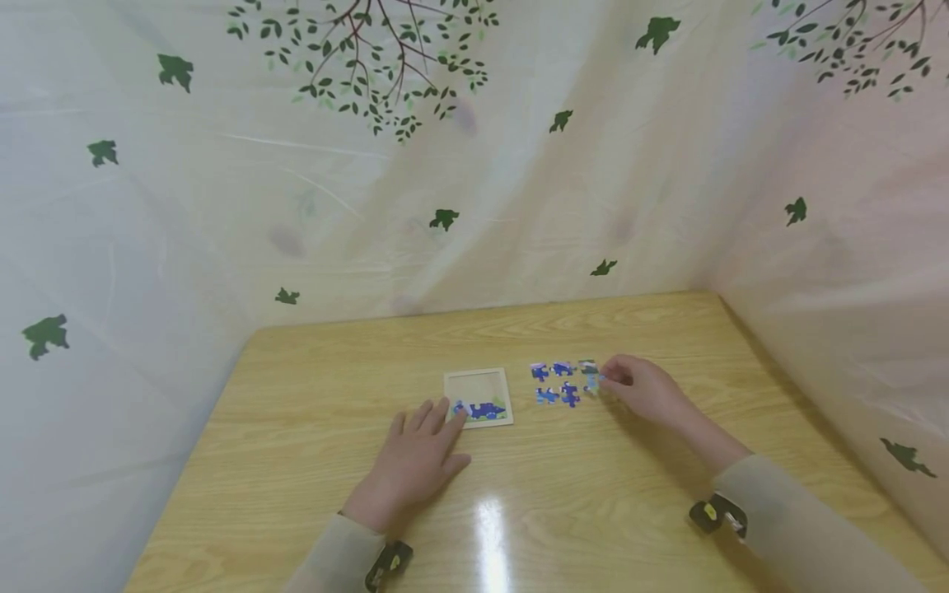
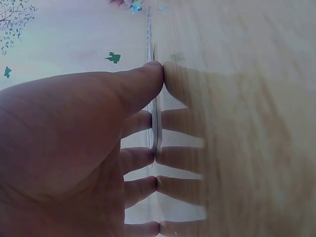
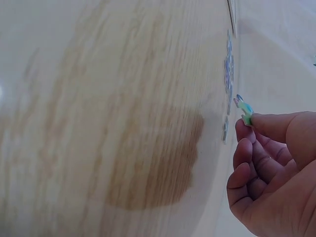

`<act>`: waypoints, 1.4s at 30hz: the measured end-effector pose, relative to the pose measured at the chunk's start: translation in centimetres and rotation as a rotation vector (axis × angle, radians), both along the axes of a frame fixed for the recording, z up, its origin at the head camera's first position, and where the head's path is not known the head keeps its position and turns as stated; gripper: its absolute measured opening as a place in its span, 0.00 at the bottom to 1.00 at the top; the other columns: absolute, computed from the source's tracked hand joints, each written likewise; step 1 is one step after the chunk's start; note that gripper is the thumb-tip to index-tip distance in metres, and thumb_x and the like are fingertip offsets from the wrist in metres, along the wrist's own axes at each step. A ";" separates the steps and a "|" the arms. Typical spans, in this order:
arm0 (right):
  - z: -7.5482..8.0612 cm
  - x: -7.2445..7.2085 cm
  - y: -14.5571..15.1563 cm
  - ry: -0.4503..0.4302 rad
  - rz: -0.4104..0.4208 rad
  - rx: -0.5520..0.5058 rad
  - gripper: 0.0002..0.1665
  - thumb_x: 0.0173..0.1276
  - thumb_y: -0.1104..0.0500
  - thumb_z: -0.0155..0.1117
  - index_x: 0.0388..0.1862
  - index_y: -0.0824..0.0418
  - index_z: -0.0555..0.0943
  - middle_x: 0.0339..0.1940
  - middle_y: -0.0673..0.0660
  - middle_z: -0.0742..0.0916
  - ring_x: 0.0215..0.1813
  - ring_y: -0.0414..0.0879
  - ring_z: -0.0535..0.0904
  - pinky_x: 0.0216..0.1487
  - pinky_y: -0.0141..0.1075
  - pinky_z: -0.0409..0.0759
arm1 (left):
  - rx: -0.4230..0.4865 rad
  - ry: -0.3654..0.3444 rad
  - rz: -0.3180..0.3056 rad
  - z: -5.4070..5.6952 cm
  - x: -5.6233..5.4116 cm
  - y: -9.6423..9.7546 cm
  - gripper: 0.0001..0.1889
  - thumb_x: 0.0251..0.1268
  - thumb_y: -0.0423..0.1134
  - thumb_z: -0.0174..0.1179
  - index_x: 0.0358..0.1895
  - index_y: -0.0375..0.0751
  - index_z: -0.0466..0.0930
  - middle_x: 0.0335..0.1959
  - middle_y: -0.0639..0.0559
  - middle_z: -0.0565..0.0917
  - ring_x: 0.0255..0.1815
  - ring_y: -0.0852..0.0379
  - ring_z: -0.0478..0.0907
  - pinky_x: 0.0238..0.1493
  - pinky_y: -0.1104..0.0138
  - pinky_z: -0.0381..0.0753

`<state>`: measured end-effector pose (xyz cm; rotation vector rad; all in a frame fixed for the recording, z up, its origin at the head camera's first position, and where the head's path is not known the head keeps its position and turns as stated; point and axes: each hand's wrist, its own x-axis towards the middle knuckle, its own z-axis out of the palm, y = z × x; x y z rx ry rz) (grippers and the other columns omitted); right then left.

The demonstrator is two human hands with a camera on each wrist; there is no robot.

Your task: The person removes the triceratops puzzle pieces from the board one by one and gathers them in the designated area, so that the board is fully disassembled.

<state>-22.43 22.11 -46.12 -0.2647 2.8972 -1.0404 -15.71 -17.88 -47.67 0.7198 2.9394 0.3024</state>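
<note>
Between thumb and forefinger my right hand (image 1: 643, 390) pinches a jigsaw piece (image 3: 245, 109), light green and blue, lifted off the table in the right wrist view. Close to its left lie several loose jigsaw pieces (image 1: 569, 394), mostly blue and purple, in two rough rows. My left hand (image 1: 415, 463) lies with fingers spread, fingertips on the lower left edge of a square puzzle frame (image 1: 508, 394). Along the frame's lower part sit joined puzzle pieces (image 1: 485, 411) with a dark blue picture; its upper part shows bare backing.
The wooden table (image 1: 334, 371) is glossy and reflects a bright light. A pale curtain (image 1: 356, 247) printed with leaves and branches surrounds its back and sides. Each wrist carries a small dark camera strap (image 1: 717, 514).
</note>
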 end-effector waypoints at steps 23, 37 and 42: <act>-0.8 -0.1 0.3 -0.015 0.023 0.075 0.08 0.83 0.56 0.69 0.49 0.60 0.87 0.47 0.57 0.91 0.54 0.59 0.87 0.59 0.61 0.84 | -0.012 0.013 -0.003 0.0 0.1 0.1 0.37 0.86 0.60 0.56 0.87 0.45 0.66 0.88 0.36 0.62 0.87 0.31 0.57 0.83 0.29 0.53; -0.9 -0.3 0.2 -0.027 -0.004 0.156 0.10 0.83 0.54 0.69 0.49 0.59 0.88 0.47 0.57 0.91 0.50 0.56 0.86 0.55 0.58 0.84 | -0.003 0.011 -0.001 0.0 0.1 0.1 0.37 0.86 0.60 0.56 0.87 0.46 0.66 0.88 0.37 0.61 0.88 0.31 0.56 0.84 0.29 0.52; -0.7 -0.3 0.2 -0.022 0.003 0.166 0.10 0.82 0.53 0.69 0.49 0.59 0.88 0.47 0.57 0.91 0.50 0.56 0.87 0.54 0.59 0.85 | -0.002 0.007 0.001 0.0 0.1 0.1 0.37 0.86 0.60 0.56 0.87 0.46 0.66 0.88 0.37 0.61 0.88 0.31 0.56 0.84 0.29 0.52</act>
